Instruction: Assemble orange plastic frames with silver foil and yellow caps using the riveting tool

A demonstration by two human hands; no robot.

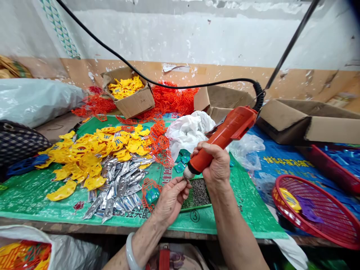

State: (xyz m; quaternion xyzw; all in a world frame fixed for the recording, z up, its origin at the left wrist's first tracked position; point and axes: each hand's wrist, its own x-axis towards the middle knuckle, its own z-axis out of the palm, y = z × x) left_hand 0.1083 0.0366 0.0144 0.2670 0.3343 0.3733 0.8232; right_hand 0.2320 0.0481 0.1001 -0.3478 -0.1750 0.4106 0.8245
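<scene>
My right hand (215,163) is wrapped around a red electric screwdriver (225,135), which slants down to the left from its black coiled cable. Thumb and fingertips of my left hand (172,197) are pinched together right at the screwdriver's pale nose; whatever small piece they hold there is hidden. Just behind and below the hands lies a green tray (187,204) of small dark screws (200,191). Left of my left hand is a teal plastic piece (152,195) with orange netting, beside a heap of silver metal blades (120,183).
Yellow plastic parts (84,153) are piled at left on the green sheet (56,210). Behind stand a cardboard box (135,103) of yellow parts, orange netting (174,99) and a white bag (191,129). A red basket (334,221) sits at right. The black cable (112,48) hangs across.
</scene>
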